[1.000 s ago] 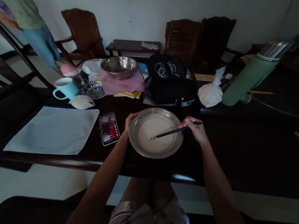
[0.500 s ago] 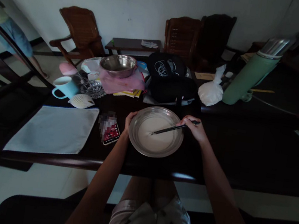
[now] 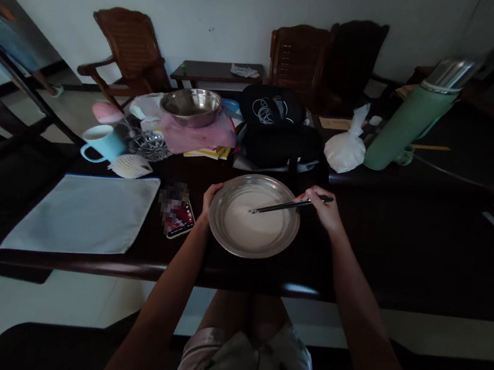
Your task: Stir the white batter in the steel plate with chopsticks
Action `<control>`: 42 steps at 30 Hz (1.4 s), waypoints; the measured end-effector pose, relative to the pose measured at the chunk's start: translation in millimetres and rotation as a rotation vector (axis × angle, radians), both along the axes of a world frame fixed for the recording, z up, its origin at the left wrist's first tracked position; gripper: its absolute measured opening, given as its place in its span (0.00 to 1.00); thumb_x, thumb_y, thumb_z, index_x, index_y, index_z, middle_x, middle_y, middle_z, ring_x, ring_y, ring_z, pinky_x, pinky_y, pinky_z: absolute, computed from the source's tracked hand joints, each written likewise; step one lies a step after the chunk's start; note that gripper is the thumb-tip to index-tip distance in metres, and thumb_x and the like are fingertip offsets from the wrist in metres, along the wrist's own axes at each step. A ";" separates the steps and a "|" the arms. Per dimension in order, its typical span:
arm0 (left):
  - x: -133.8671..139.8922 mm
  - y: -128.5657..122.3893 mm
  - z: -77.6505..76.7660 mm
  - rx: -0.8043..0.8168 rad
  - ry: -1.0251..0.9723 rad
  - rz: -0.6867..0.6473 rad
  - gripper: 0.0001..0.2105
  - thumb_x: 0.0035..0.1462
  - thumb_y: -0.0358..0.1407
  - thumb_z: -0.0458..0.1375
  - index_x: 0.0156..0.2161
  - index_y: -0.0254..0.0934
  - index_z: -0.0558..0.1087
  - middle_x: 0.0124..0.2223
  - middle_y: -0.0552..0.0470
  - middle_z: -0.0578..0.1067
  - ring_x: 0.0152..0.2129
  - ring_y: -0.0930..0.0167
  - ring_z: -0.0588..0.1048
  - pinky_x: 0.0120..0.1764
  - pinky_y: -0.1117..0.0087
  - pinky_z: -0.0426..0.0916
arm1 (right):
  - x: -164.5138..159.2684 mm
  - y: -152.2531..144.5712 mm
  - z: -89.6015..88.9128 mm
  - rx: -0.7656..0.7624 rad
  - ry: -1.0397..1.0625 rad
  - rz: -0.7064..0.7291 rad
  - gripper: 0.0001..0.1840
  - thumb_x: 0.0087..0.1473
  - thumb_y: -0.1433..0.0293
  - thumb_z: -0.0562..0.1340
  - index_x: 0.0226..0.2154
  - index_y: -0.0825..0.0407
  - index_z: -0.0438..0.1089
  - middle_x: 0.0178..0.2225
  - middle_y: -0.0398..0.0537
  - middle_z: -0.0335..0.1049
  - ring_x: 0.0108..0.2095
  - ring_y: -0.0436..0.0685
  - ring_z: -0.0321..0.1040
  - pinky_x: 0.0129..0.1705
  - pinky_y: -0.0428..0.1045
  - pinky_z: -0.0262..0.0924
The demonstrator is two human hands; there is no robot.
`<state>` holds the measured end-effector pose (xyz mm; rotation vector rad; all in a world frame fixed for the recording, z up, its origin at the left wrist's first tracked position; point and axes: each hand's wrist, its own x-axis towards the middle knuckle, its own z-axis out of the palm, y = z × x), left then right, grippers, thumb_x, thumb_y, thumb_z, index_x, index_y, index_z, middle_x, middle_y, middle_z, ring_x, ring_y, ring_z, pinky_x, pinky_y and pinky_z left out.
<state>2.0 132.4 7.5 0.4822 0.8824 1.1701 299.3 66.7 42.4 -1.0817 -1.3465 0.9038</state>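
A wide metal bowl [image 3: 249,252] stands on the dark table in front of me, holding a pale, whitish liquid [image 3: 252,229]. My left hand [image 3: 210,197] grips the bowl's left rim, with its fingers partly hidden against the outer side. Over the bowl's right edge, my right hand [image 3: 322,207] is closed around a pair of dark chopsticks [image 3: 281,206]. Their tips dip into the liquid near the middle of the bowl.
Left of the bowl lie a phone [image 3: 180,218] and a grey-white zip pouch [image 3: 88,210]. Behind them stand a light blue mug [image 3: 106,143] and another metal bowl [image 3: 191,107]. A black bag [image 3: 275,127], a tied bag of white powder [image 3: 345,150] and a green thermos [image 3: 410,126] stand farther back.
The chopstick tips have shifted up and slightly toward the far side of the liquid. My left hand stays on the bowl. A person at the far left has moved.
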 end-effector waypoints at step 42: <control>3.2 -2.9 8.5 -0.008 0.052 0.055 0.06 0.48 0.36 0.59 0.26 0.37 0.76 0.23 0.56 0.76 0.22 0.71 0.74 0.33 0.70 0.68 | 9.9 1.2 -4.0 0.004 0.076 -0.014 0.25 0.54 0.49 0.62 0.18 0.49 0.69 0.20 0.45 0.74 0.25 0.56 0.73 0.34 0.52 0.67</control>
